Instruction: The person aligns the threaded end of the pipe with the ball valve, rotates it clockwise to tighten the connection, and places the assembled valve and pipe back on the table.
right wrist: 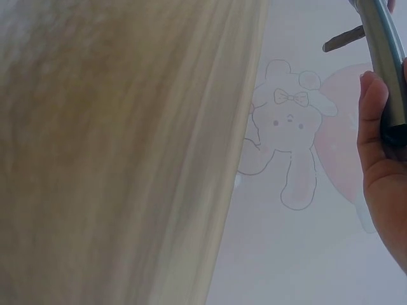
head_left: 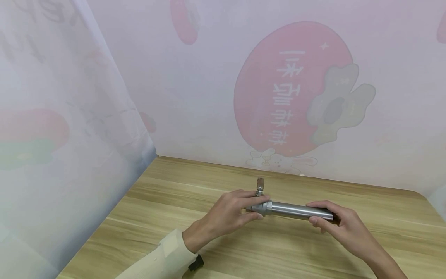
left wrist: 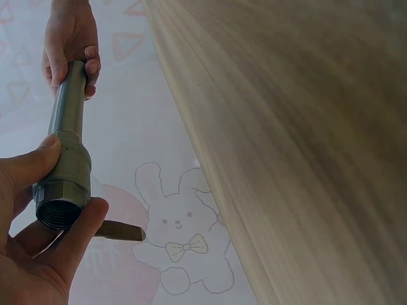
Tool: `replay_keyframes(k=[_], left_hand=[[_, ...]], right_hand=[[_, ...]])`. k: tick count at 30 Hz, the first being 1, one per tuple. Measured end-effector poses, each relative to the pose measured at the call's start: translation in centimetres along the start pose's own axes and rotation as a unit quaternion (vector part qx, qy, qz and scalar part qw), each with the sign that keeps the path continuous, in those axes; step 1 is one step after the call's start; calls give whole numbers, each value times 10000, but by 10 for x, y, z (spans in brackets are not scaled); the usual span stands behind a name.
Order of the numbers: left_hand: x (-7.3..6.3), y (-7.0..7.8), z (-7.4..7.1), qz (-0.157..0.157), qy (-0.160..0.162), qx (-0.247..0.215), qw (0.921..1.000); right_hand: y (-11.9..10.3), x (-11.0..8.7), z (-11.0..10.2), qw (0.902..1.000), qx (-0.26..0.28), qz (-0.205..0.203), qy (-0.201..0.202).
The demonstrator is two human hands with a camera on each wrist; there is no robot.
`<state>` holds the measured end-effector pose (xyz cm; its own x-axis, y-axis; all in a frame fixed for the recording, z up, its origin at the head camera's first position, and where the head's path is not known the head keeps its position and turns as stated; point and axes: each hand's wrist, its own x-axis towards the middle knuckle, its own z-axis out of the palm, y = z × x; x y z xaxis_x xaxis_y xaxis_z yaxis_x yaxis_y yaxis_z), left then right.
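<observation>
A ball valve point(head_left: 259, 208) with a lever handle point(head_left: 260, 183) is joined to one end of a straight steel pipe point(head_left: 296, 210). My left hand point(head_left: 231, 211) grips the valve between thumb and fingers, and the lever points away toward the wall. In the left wrist view the valve's open threaded end point(left wrist: 58, 213) faces the camera. At the pipe's other end, my right hand point(head_left: 339, 224) holds it with thumb and fingers around it. Valve and pipe lie nearly level over the table. The right wrist view shows the pipe's dark end point(right wrist: 394, 133) by the palm.
A wood-grain table point(head_left: 167, 201) spreads beneath both hands. Behind it hangs a pale printed curtain point(head_left: 195, 108) with a pink round figure and rabbits, and another curtain point(head_left: 69, 77) closes the left side. A black strap piece point(head_left: 196, 263) sits by the left sleeve.
</observation>
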<state>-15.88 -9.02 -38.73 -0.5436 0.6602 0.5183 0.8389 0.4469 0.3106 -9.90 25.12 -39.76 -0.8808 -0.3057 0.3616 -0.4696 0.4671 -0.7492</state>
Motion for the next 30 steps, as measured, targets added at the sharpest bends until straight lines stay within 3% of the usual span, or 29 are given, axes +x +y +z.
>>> replay_keyframes(k=[6,14,30], left_hand=[[0,0,0,-13,-11,12,10000],[-1,0,0,-18,12,51,10000],[-1,0,0,-5,37,55,10000]], right_hand=[[0,0,1,10000,-5,49,26],[1,3,2,9994,-54,-309,117],[1,2,3,9984,-417,-139,361]])
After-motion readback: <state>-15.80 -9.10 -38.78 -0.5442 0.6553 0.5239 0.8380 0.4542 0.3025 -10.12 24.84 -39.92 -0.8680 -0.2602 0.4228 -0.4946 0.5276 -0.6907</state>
